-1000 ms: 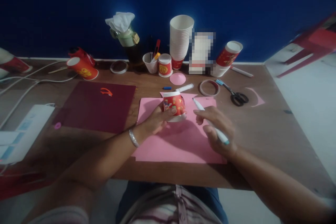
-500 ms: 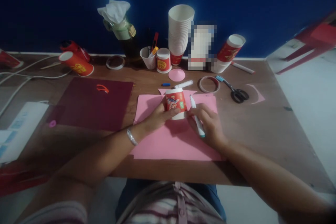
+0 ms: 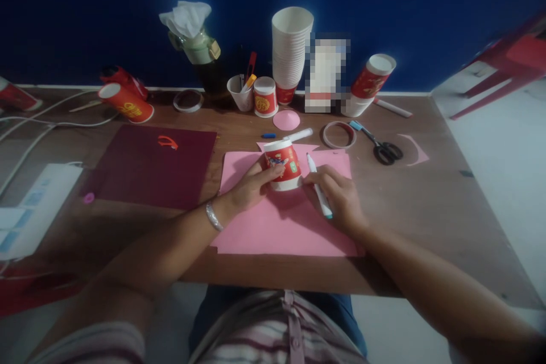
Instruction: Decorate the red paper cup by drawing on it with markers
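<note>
My left hand (image 3: 256, 182) is closed around a red and white paper cup (image 3: 286, 173), its thumb across the printed side. The cup is held slightly tilted above a pink paper sheet (image 3: 281, 233). Between the fingers of my right hand (image 3: 339, 193) is a white marker (image 3: 319, 190), its tip pointing up and away from me and its teal end toward me. The marker's tip is apart from the cup. Just behind the cup lie a white marker cap or pen (image 3: 301, 135) and a small blue cap (image 3: 268, 136).
Behind are a tall stack of paper cups (image 3: 290, 51), a pen cup (image 3: 241, 96) and a pink paper disc (image 3: 286, 120). A tape roll (image 3: 325, 139) and scissors (image 3: 387, 153) lie right. Left are a maroon sheet (image 3: 170, 173), an orange cup (image 3: 128, 105) and a power strip (image 3: 42, 205).
My left hand has turned and tilted the paper cup a little, and its thumb has shifted up the cup's side. The right hand keeps nearly the same hold on the marker.
</note>
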A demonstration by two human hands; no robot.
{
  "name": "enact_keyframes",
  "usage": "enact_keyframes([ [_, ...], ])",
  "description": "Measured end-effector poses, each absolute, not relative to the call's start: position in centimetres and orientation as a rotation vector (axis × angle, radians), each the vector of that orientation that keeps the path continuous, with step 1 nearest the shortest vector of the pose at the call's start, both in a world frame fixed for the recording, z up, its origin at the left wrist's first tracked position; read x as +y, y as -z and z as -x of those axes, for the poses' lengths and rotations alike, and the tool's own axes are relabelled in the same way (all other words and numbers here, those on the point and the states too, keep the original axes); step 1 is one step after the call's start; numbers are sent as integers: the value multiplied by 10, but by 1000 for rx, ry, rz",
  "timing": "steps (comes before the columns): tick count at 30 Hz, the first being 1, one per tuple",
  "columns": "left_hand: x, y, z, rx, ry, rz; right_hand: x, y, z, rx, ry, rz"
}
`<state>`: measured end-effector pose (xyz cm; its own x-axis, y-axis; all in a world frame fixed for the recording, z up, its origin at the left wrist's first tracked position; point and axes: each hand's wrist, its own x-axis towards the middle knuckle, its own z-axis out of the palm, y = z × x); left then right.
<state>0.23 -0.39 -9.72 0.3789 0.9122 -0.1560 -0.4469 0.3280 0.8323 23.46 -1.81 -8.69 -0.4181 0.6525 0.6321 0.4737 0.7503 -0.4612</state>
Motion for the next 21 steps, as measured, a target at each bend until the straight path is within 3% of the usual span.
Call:
enact_keyframes([
  [6, -2, 92, -6, 748, -1052, -747, -26, 67, -235, -1974, -448, 699],
  [18, -3, 91, -8, 725, -1025, -785, -35, 62, -225, -1342, -1335, 726],
  [21, -4, 90, -8, 731, -988, -808, -38, 62, -215, -1231, -1391, 699],
])
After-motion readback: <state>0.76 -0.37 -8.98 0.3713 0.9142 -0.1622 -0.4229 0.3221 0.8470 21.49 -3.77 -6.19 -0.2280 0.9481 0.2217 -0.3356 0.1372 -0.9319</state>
